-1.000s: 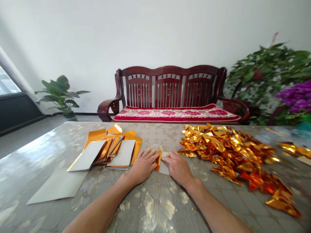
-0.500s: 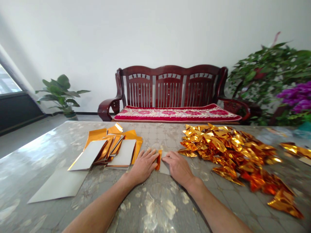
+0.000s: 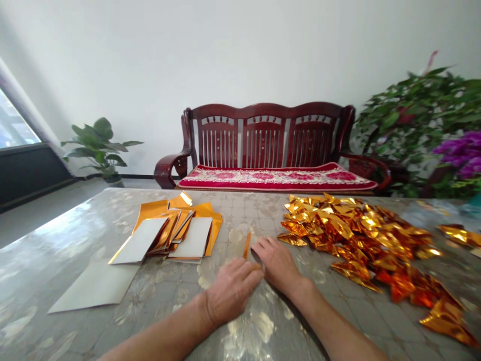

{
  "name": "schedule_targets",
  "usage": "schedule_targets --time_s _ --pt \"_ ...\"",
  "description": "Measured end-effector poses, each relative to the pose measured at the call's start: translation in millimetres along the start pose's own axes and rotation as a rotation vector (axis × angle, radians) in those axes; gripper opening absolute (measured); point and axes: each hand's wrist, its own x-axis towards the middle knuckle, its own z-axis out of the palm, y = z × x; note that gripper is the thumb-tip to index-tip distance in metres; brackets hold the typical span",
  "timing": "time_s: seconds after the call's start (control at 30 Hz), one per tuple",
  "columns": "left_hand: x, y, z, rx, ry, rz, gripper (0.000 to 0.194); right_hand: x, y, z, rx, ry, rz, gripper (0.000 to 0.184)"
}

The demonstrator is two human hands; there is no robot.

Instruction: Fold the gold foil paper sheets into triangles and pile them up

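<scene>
Between my hands, a small sheet of gold foil paper (image 3: 247, 245) lies on the table, with a narrow strip of its shiny side showing. My left hand (image 3: 233, 290) has its fingers bent together over the near end of the paper. My right hand (image 3: 277, 261) is closed at the paper's right side, its fingertips partly hidden. Most of the sheet is covered by the two hands. To the left are loose foil sheets (image 3: 191, 236), some with the pale back up. A heap of folded gold foil pieces (image 3: 349, 225) spreads out on the right.
The table (image 3: 180, 321) has a glossy, floral-patterned cover. One pale sheet (image 3: 97, 286) lies flat at the left. Beyond the table stands a dark red wooden bench (image 3: 263, 135) with a patterned cushion. Plants flank it, and clear plastic (image 3: 430, 210) lies at the far right.
My left hand has moved from the sheet's left edge down to its near end, and its fingers have curled in. My right hand has stayed nearly in place. The view has shifted slightly.
</scene>
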Motion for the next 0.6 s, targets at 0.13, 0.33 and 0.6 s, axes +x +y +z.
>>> schedule_targets --time_s 0.13,0.33,0.6 --pt "7 16 8.7 0.122 -0.139 -0.188 0.019 0 -4 -2 -0.023 -0.013 0.022 0.018" --pt "13 16 10.7 0.261 -0.191 -0.304 0.014 1 -5 2 -0.033 0.033 -0.005 0.018" --pt "14 18 14.9 0.353 -0.246 -0.240 0.011 3 5 9 0.004 0.065 -0.049 0.017"
